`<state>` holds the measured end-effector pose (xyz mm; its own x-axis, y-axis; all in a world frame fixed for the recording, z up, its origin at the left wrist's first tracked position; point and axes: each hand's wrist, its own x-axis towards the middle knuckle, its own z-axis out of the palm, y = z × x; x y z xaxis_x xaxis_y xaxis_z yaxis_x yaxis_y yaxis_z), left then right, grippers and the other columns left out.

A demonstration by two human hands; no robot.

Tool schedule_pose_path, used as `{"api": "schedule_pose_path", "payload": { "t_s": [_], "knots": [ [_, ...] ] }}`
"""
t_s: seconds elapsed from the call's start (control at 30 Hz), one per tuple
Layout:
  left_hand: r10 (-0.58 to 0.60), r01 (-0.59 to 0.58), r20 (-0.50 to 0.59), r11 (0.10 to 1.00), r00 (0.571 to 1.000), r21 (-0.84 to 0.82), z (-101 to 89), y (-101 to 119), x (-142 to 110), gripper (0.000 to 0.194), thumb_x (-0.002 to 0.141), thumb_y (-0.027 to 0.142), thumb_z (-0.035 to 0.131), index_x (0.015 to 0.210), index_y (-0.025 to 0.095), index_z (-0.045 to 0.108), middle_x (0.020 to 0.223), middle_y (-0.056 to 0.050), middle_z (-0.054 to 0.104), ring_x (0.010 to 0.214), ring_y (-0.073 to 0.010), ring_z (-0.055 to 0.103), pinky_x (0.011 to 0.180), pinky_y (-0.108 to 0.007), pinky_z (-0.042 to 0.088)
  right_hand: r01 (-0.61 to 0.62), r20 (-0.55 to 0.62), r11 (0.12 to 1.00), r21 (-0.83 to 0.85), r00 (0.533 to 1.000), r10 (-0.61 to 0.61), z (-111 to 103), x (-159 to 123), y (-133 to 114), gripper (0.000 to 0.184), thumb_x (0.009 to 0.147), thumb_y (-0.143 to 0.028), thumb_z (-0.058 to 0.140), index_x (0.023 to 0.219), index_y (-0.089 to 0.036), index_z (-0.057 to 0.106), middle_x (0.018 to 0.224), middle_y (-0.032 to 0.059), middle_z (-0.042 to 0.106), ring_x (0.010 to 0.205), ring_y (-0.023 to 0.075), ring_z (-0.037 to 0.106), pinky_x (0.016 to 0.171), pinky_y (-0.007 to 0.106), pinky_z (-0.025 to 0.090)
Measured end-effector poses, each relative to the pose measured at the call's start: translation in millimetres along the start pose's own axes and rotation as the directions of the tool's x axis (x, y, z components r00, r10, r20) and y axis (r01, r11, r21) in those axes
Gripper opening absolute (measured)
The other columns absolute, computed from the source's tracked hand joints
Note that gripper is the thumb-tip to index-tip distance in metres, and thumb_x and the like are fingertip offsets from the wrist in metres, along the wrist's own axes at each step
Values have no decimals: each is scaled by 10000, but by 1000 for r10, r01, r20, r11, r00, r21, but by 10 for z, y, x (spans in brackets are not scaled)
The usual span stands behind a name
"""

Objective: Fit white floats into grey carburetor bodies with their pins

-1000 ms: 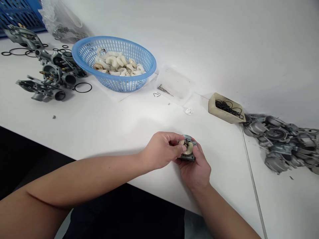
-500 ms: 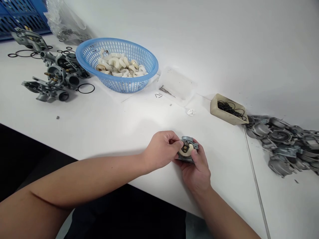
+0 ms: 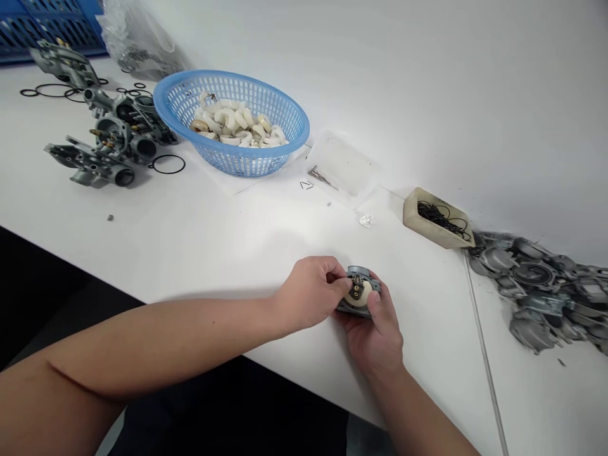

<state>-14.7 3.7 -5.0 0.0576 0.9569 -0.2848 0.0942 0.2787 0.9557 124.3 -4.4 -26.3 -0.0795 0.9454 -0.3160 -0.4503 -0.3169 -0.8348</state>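
Over the table's front edge, my right hand (image 3: 373, 335) cradles a small metal carburetor body (image 3: 360, 273) from below, its thumb resting on the part. A cream-white float (image 3: 357, 294) sits in the carburetor, around a dark centre with brass fittings (image 3: 356, 285). My left hand (image 3: 308, 292) is at the carburetor from the left, its fingertips pinched at that centre. Whatever those fingertips hold is too small to tell.
A blue plastic basket (image 3: 228, 88) holds several white floats. Assembled carburetors (image 3: 114, 142) and black O-rings lie to the left. Farther right are a clear tray (image 3: 342, 168) with thin pins, a beige box (image 3: 434, 218) of O-rings, and a heap of metal bowls (image 3: 532, 282).
The view has shifted slightly, so the table items sit further right. My hands turn the carburetor a little, and the left fingertips stay at its centre.
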Motion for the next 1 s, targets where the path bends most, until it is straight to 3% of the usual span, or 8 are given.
{"api": "schedule_pose_path", "payload": {
  "t_s": [0.23, 0.43, 1.0],
  "knots": [
    [33, -32, -18, 998, 999, 60, -7, -17, 5, 154, 784, 325, 544, 714, 193, 581, 605, 12, 598, 536, -120, 548, 453, -204, 388, -19, -53, 1000, -25, 998, 18, 44, -26, -29, 328, 761, -326, 698, 1073, -274, 613, 1019, 32, 638, 842, 206, 638, 667, 382, 562],
    [45, -41, -34, 992, 998, 117, -14, -6, 6, 153, 784, 316, 533, 695, 201, 581, 625, 6, 609, 561, -130, 553, 468, -211, 391, 0, -34, 998, -69, 999, -2, 0, -7, 2, 392, 733, -357, 733, 1093, -279, 600, 1040, 36, 614, 857, 220, 632, 655, 393, 562],
    [73, -72, -42, 997, 996, 12, 22, -92, 27, 159, 815, 345, 525, 776, 206, 592, 688, -5, 624, 589, -135, 573, 491, -218, 443, 13, 12, 997, -78, 1000, -12, -5, 12, 9, 364, 775, -392, 713, 1098, -278, 591, 1045, 31, 627, 871, 203, 635, 702, 391, 558]
  ]
}}
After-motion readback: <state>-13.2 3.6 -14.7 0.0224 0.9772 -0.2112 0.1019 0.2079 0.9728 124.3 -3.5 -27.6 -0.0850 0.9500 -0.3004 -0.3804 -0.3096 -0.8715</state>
